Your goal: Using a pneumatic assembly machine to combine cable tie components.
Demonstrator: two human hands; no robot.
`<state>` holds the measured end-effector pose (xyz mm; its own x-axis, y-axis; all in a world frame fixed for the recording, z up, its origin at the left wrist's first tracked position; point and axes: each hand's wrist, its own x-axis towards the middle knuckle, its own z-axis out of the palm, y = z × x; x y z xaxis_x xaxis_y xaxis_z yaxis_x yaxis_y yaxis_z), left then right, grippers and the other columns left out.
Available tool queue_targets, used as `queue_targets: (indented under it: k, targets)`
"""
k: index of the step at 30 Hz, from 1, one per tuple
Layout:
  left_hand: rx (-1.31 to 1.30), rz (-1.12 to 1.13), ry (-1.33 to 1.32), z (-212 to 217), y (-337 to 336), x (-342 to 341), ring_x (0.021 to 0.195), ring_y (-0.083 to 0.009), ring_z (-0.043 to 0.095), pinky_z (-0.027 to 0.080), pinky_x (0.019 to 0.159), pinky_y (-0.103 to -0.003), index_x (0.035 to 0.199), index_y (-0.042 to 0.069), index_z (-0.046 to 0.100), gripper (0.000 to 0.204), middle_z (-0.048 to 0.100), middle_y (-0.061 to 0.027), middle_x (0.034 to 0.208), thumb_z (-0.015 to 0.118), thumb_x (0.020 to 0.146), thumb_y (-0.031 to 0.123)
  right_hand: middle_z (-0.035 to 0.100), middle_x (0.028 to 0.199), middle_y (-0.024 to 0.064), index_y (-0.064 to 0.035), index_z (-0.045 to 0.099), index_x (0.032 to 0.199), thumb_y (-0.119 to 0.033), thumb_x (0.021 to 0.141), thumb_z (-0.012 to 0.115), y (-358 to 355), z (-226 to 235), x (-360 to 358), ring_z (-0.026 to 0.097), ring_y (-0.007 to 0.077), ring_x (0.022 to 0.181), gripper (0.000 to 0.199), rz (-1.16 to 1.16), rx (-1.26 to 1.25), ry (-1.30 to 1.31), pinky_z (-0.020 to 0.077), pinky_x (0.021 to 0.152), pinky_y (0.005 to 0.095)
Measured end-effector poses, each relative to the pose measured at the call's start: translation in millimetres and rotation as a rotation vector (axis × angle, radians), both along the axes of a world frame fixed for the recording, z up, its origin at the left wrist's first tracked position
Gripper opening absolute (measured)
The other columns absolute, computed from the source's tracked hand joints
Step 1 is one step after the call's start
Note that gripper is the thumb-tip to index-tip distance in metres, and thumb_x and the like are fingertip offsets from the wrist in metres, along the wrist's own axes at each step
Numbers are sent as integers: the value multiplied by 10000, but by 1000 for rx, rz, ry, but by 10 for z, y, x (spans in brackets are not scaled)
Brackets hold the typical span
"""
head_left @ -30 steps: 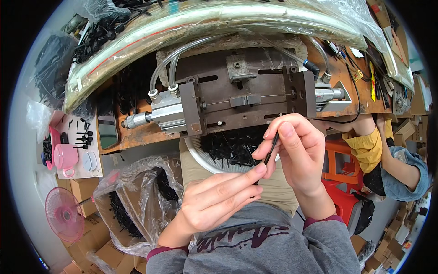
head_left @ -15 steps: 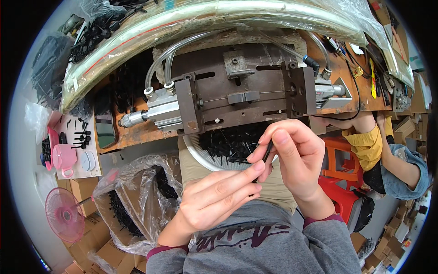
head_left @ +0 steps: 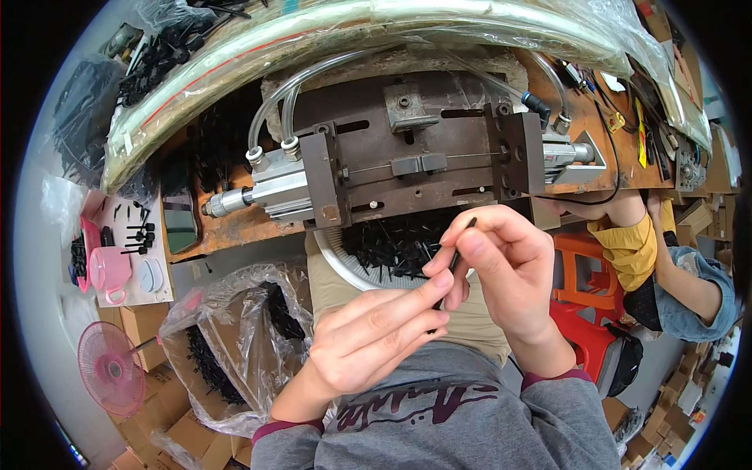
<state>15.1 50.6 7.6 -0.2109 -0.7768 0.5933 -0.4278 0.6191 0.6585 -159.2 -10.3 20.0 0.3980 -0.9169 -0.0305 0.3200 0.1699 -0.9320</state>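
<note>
In front of my chest, both hands meet around a thin black rod-like part (head_left: 455,258). Thumb and fingers of my right hand (head_left: 513,274) pinch it from the right, and its upper tip sticks out past them. My left hand (head_left: 368,333) comes from the lower left, fingers closed together against the rod's lower stretch. Another dark end shows under the left fingers; whether it belongs to the same part I cannot tell. Below the hands, a white basin (head_left: 333,254) on my lap holds many thin black parts (head_left: 388,251).
A dark metal fixture (head_left: 462,174) with air cylinders (head_left: 286,188) and clear hoses (head_left: 270,110) stands on the wooden bench ahead. A plastic-lined box (head_left: 235,337) of black parts and a pink fan (head_left: 112,368) are at left. At right are stools (head_left: 583,337) and another person's arm (head_left: 693,286).
The rod's upper end now shows higher beyond my right fingers, and my right thumb has shifted slightly. My left hand has hardly moved.
</note>
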Motion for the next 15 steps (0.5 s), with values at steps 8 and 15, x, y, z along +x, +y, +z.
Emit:
queue_targets:
  k: [8, 15]
  targets:
    - [-15, 184, -71, -77, -179, -103, 897, -263, 684, 562, 718, -330, 941, -38, 721, 334, 672, -189, 1152, 825, 631, 29, 694, 931, 74, 52, 640, 1077, -30, 932, 644, -50, -33, -90, 646, 67, 746, 166, -30, -18, 266, 514, 605, 197]
    - [-91, 357, -399, -242, -457, -245, 764, -219, 678, 551, 688, -304, 953, 10, 690, 287, 662, -142, 1220, 787, 693, 83, 629, 1022, 117, -20, 595, 1010, -143, 933, 557, 229, -148, -345, 573, 191, 773, 151, -479, -1259, 389, 414, 575, 286]
